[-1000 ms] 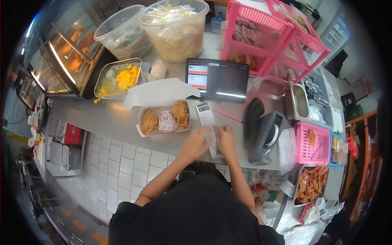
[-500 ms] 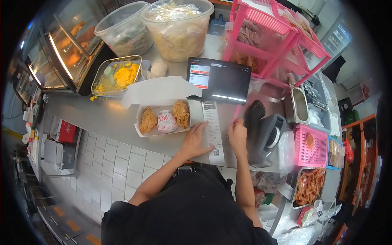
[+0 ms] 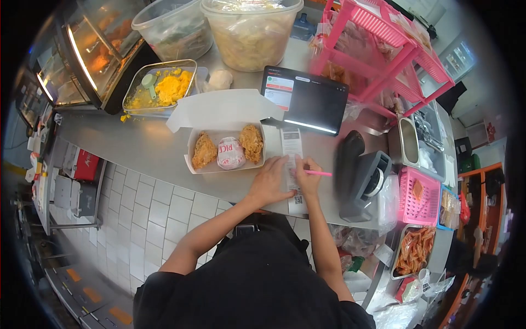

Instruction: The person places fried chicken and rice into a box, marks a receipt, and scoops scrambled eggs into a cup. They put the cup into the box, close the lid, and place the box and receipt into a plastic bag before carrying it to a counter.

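On the steel counter lies a long paper receipt [image 3: 292, 143]. My left hand [image 3: 269, 182] rests flat with spread fingers on its left edge. In my right hand [image 3: 308, 174] a pink pen [image 3: 319, 173] is gripped, its tip end over the receipt. Left of the receipt, an open white box [image 3: 216, 105] holds two pieces of fried chicken [image 3: 251, 143] with a wrapped bundle marked RICE [image 3: 230, 153] between them. A tablet [image 3: 313, 102] with a lit screen stands behind the receipt.
A black and grey device [image 3: 361, 186] stands to the right, near a pink basket [image 3: 419, 194]. Behind are a pink rack [image 3: 368, 88], a large plastic tub [image 3: 249, 41] and a tray of yellow food [image 3: 171, 90]. A glass food cabinet [image 3: 90, 60] is at left.
My right hand has moved left onto the receipt, and the pen has tilted from nearly upright to pointing right. My left hand stays on the paper. The whole view has shifted slightly.
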`<state>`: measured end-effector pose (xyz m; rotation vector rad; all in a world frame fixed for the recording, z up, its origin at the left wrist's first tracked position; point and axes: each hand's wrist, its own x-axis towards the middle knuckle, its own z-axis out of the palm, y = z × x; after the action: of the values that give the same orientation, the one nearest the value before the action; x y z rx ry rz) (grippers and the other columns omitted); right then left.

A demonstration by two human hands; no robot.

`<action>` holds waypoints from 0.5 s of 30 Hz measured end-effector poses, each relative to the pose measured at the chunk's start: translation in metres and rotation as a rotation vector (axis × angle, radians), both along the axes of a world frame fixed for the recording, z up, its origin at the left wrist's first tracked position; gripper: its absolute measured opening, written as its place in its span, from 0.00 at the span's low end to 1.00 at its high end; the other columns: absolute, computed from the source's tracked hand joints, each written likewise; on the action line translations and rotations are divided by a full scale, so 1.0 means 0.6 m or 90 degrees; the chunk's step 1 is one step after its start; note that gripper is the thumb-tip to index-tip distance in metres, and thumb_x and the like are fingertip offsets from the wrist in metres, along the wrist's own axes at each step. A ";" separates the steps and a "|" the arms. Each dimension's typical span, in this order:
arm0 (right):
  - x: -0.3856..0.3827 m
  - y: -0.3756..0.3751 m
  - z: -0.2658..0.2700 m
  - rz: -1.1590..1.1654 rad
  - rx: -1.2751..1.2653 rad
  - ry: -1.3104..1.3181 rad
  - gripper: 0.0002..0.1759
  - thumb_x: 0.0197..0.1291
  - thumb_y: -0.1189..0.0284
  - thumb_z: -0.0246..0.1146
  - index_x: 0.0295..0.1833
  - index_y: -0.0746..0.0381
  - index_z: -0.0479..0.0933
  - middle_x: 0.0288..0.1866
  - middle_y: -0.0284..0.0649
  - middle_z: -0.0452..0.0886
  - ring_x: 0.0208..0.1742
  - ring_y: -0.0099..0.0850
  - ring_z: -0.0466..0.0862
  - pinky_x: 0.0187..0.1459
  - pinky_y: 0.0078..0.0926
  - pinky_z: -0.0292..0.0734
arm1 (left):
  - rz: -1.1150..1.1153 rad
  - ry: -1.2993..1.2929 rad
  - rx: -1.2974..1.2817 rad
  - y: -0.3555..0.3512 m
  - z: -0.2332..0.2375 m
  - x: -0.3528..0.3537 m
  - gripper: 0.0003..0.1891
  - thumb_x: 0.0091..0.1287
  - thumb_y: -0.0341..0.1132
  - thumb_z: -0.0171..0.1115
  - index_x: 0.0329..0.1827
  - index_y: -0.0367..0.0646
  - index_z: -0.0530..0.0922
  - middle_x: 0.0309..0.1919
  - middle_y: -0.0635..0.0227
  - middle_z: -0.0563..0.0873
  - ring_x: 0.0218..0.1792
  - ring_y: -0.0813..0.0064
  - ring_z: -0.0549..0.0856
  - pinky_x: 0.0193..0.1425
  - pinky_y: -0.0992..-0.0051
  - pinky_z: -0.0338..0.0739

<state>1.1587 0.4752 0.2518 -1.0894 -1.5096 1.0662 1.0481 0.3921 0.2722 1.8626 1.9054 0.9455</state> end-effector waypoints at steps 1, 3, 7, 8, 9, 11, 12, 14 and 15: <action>0.004 0.000 -0.008 -0.016 0.052 -0.014 0.18 0.56 0.69 0.61 0.17 0.64 0.67 0.09 0.32 0.68 0.11 0.15 0.67 0.14 0.15 0.58 | -0.001 -0.003 -0.004 -0.002 0.000 0.001 0.46 0.39 0.49 0.70 0.61 0.41 0.57 0.54 0.53 0.68 0.58 0.57 0.65 0.61 0.66 0.63; 0.002 -0.003 0.003 -0.032 0.106 -0.031 0.18 0.56 0.70 0.61 0.17 0.65 0.67 0.09 0.32 0.69 0.12 0.14 0.67 0.14 0.16 0.58 | 0.005 -0.018 -0.009 -0.001 0.001 0.001 0.46 0.39 0.48 0.70 0.61 0.41 0.56 0.54 0.53 0.68 0.58 0.57 0.66 0.60 0.66 0.64; 0.005 -0.009 0.007 -0.010 0.021 0.002 0.17 0.55 0.72 0.61 0.17 0.64 0.67 0.10 0.31 0.69 0.13 0.14 0.67 0.15 0.15 0.59 | 0.008 -0.031 0.009 -0.004 0.008 0.002 0.45 0.37 0.44 0.71 0.59 0.37 0.60 0.52 0.51 0.69 0.56 0.56 0.68 0.59 0.66 0.65; 0.008 -0.009 0.005 -0.025 0.037 0.014 0.16 0.55 0.72 0.60 0.18 0.63 0.67 0.11 0.31 0.69 0.13 0.14 0.68 0.15 0.14 0.59 | 0.010 -0.035 0.009 -0.004 0.008 0.002 0.44 0.37 0.44 0.70 0.59 0.37 0.60 0.52 0.52 0.69 0.56 0.56 0.68 0.58 0.66 0.65; 0.014 -0.010 0.002 -0.026 0.039 0.013 0.16 0.55 0.72 0.60 0.18 0.63 0.67 0.11 0.31 0.69 0.13 0.14 0.68 0.15 0.14 0.59 | 0.014 -0.039 0.010 -0.001 0.007 0.002 0.44 0.37 0.43 0.70 0.59 0.37 0.60 0.52 0.52 0.69 0.56 0.57 0.68 0.58 0.66 0.66; 0.024 -0.018 0.005 -0.067 -0.017 0.050 0.16 0.55 0.72 0.60 0.18 0.63 0.67 0.11 0.31 0.69 0.13 0.14 0.69 0.16 0.14 0.60 | 0.010 -0.036 0.006 0.000 0.004 0.001 0.45 0.38 0.45 0.70 0.60 0.39 0.58 0.53 0.53 0.69 0.57 0.57 0.67 0.59 0.66 0.65; 0.021 -0.019 0.008 -0.067 -0.018 0.048 0.16 0.55 0.72 0.60 0.18 0.63 0.67 0.11 0.31 0.69 0.13 0.14 0.69 0.16 0.14 0.60 | 0.004 -0.029 -0.002 0.000 0.002 0.000 0.46 0.38 0.47 0.70 0.61 0.41 0.56 0.54 0.54 0.68 0.58 0.57 0.67 0.59 0.66 0.65; 0.017 -0.025 0.014 -0.008 0.049 -0.025 0.15 0.54 0.74 0.60 0.17 0.63 0.66 0.10 0.31 0.69 0.13 0.15 0.69 0.16 0.15 0.61 | 0.005 -0.025 -0.004 -0.001 0.001 -0.001 0.46 0.38 0.47 0.70 0.61 0.41 0.56 0.54 0.54 0.68 0.58 0.57 0.67 0.59 0.66 0.65; 0.023 -0.025 0.001 -0.011 0.047 -0.027 0.15 0.54 0.74 0.60 0.17 0.63 0.66 0.10 0.31 0.69 0.13 0.15 0.69 0.16 0.15 0.61 | 0.008 -0.020 -0.002 -0.001 0.002 0.000 0.46 0.38 0.47 0.69 0.61 0.42 0.56 0.54 0.54 0.68 0.57 0.57 0.67 0.59 0.66 0.65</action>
<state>1.1726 0.4602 0.2526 -1.0780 -1.5575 0.9738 1.0482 0.3914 0.2732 1.8255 1.9003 0.9699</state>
